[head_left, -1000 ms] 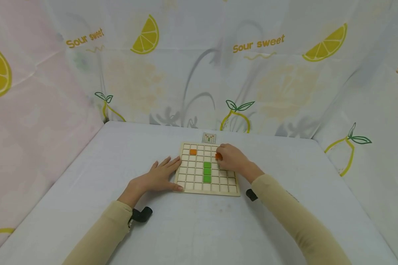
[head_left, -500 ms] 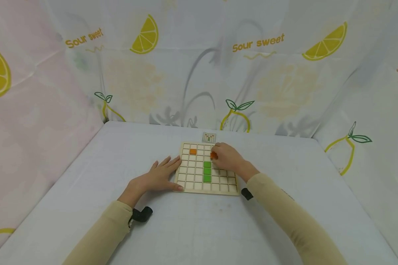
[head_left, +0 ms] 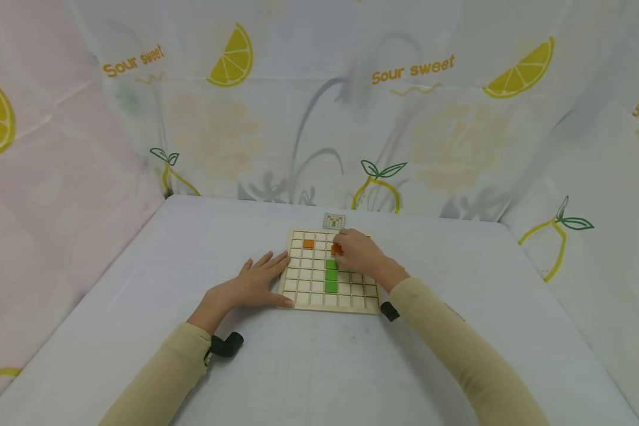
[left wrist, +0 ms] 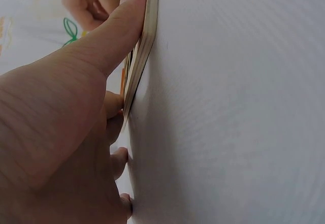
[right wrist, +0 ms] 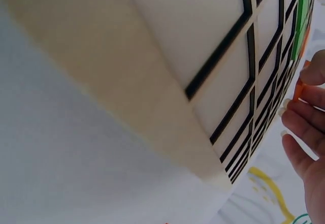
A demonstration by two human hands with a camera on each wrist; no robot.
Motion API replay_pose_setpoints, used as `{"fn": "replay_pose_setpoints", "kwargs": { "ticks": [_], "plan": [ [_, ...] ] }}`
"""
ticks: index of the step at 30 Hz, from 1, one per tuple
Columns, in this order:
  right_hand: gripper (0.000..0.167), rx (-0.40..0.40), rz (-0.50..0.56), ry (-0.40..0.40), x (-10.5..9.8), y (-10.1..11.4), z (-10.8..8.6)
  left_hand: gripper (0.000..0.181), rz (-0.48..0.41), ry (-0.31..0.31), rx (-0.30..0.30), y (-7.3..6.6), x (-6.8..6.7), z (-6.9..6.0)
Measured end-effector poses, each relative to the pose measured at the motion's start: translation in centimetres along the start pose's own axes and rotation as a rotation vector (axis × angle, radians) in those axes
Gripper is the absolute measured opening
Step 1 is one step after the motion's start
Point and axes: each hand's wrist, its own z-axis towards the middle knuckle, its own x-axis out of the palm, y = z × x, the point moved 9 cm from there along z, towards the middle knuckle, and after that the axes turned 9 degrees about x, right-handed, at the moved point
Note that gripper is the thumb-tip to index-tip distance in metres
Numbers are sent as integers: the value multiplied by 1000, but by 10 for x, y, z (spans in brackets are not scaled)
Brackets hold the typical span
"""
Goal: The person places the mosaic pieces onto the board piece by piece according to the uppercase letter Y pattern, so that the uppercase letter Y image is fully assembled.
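Note:
A wooden grid board (head_left: 303,299) lies on the table, its cells mostly pale. My left hand (head_left: 247,287) rests at its left edge with fingers spread; the thumb (left wrist: 119,33) lies on the near left corner in the left wrist view. Just above the column of green tiles (head_left: 331,276), my right hand (head_left: 363,253) pinches an orange tile (right wrist: 299,88) between thumb and finger. Another orange tile (head_left: 309,244) sits in a cell at the upper left. Part of the board's right side is hidden under my right hand.
Behind the board lies a small pattern card (head_left: 334,221) with coloured squares. A white cloth covers the table (head_left: 309,367), and a lemon-print curtain (head_left: 298,106) stands at the back and sides. Black wrist devices (head_left: 228,344) hang at both wrists.
My right hand has moved left across the board with the orange tile, from the right columns to above the green column. The left hand has stayed on the board's edge.

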Motion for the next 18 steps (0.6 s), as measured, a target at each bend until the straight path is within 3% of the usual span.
{"fn": "replay_pose_setpoints", "kwargs": {
  "ticks": [18],
  "plan": [
    [10, -42, 7, 25, 3, 27, 6, 110, -13, 6, 0, 1, 0, -1]
  ]
}}
